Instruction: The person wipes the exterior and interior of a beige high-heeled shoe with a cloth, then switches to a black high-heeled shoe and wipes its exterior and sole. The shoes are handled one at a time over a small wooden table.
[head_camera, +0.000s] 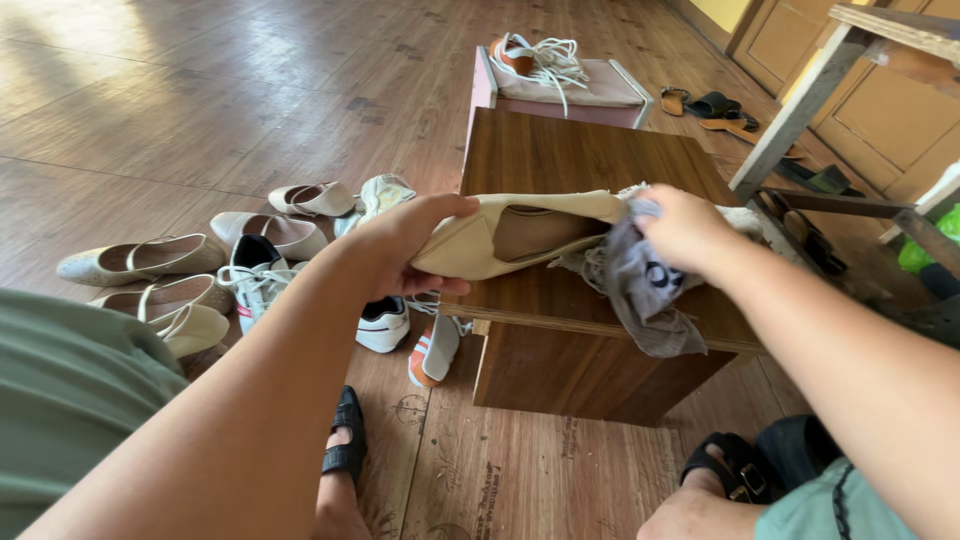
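Nearest me, left hand (405, 250) pinches the cream flat shoe (510, 238) by its toe while right hand (685, 228) clenches a grey rag (640, 290); hard rubbing could twist it loose, I judge.

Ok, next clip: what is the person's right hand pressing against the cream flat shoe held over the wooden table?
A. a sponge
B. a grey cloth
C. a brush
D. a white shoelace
B: the right hand bunches a grey cloth at the heel end of the cream flat shoe, which the left hand holds by its toe.
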